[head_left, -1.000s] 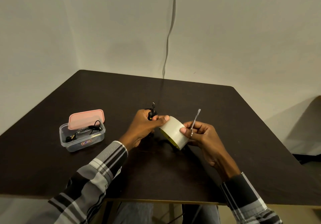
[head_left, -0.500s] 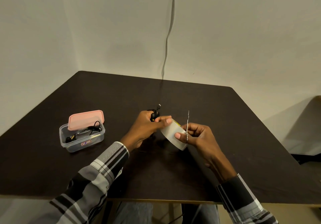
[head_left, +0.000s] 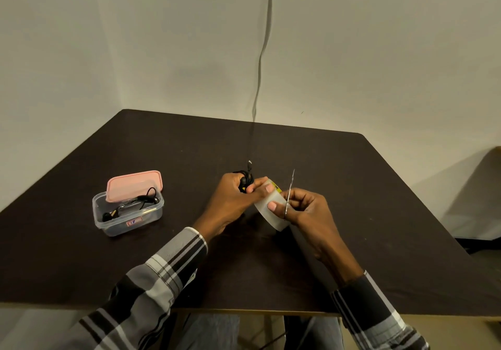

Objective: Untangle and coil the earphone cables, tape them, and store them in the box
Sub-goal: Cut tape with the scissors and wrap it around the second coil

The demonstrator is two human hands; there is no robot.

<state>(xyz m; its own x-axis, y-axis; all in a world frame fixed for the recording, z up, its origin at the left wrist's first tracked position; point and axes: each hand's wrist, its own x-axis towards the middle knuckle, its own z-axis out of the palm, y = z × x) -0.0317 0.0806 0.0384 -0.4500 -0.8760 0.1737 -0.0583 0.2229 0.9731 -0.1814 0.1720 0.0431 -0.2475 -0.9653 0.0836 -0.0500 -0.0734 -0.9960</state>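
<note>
My left hand [head_left: 233, 200] grips a coiled black earphone cable [head_left: 245, 178] in its fingers, and its thumb presses on a roll of clear tape [head_left: 268, 210]. My right hand [head_left: 305, 208] holds the tape roll from the right with its thumb on the roll's side. The same hand also holds small metal scissors [head_left: 289, 192], their blades pointing up, edge-on to the camera. The hands meet above the middle of the dark table [head_left: 352, 186]. A clear plastic box [head_left: 127, 211] on the left holds another black earphone [head_left: 135, 203].
The box's pink lid [head_left: 134, 185] leans on the back rim of the box. A grey cable [head_left: 261, 51] hangs down the wall to the table's far edge. The table's front edge lies just below my forearms.
The tape roll has turned between my hands and the scissors have swung from a rightward tilt to nearly upright. My left hand still grips the coiled cable.
</note>
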